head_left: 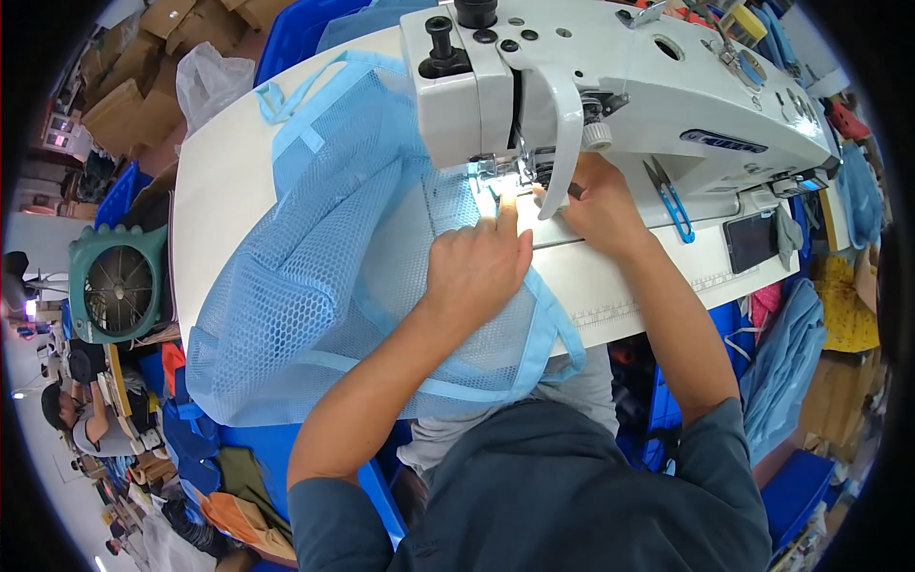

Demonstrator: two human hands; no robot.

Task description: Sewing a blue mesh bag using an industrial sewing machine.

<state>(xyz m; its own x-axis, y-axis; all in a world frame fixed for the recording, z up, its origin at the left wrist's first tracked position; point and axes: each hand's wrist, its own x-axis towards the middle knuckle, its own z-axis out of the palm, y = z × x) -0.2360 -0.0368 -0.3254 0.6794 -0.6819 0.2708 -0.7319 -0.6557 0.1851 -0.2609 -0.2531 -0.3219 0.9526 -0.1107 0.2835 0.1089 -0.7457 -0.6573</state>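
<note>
A light-blue mesh bag (276, 296) with pale blue binding and straps spreads over the white sewing table, one edge lying under the presser foot (510, 176) of a white sewing machine (686, 105). My left hand (477, 267) rests on the mesh just in front of the lit needle area. Its index finger stretches toward the foot and its thumb is apart. To the right of the needle, my right hand (607, 210) is closed, fingers curled beside the machine's curved guard. A small dark piece shows at its fingertips; what it is cannot be made out.
Blue-handled scissors (675, 205) and a dark phone (752, 240) lie on the table at right. A ruler scale (610, 313) runs along the front edge. A green fan (118, 284) stands at left. Blue fabric (786, 357) hangs at right. Other people work far left.
</note>
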